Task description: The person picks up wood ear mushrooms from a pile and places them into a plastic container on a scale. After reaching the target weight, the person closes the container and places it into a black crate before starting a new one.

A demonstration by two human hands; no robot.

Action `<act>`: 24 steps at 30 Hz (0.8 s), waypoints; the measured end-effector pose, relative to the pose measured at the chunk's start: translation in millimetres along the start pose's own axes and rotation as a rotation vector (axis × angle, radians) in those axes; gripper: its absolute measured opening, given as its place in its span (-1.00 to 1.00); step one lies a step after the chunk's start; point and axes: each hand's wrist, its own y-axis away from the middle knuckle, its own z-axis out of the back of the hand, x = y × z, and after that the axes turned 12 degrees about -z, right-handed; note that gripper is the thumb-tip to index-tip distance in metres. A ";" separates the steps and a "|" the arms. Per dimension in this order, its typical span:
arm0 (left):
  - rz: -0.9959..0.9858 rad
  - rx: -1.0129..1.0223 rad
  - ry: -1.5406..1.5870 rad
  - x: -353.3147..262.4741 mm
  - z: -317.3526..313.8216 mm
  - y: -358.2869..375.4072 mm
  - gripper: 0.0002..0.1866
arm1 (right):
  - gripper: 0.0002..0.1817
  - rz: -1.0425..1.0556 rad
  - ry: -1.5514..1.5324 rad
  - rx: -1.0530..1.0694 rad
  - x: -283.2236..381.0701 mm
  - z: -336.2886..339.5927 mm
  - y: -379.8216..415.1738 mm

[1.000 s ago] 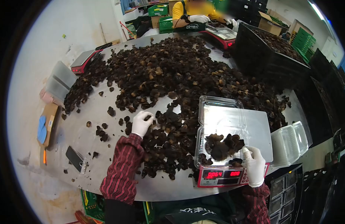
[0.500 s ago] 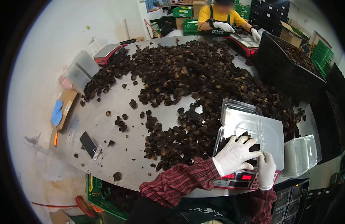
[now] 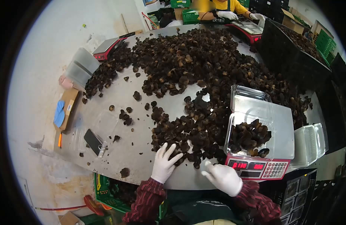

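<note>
Dark dried pieces like wood-ear fungus form a large heap [image 3: 188, 60] on the metal table. My left hand [image 3: 164, 165], in a white glove, rests at the heap's near edge with its fingers spread. To its right, my right hand [image 3: 223, 178], also gloved, is beside the pieces just left of the scale; its fingers are partly bent, and nothing shows in them. An open clear plastic box [image 3: 233, 138] sits on the red and silver scale [image 3: 285, 150], with a mound of dark pieces [image 3: 249, 137] inside. The scale's red display reads about 0.130.
Clear boxes [image 3: 309, 144] are stacked right of the scale. A phone [image 3: 92, 142] lies at the left, near a cardboard box [image 3: 70, 107]. Another scale [image 3: 107, 48] stands at the far left. Across the table, a co-worker's gloved hands [image 3: 228, 15] are by a third scale. A black crate [image 3: 289, 56] stands at right.
Both hands have moved left, away from the plastic box to the heap's near edge. The box's contents are now uncovered. The whole view has shifted slightly.
</note>
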 end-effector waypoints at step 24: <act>0.433 -0.463 0.348 -14.9 -11.5 34.7 -0.78 | -0.50 -0.008 0.092 -0.060 26.5 -56.7 -55.8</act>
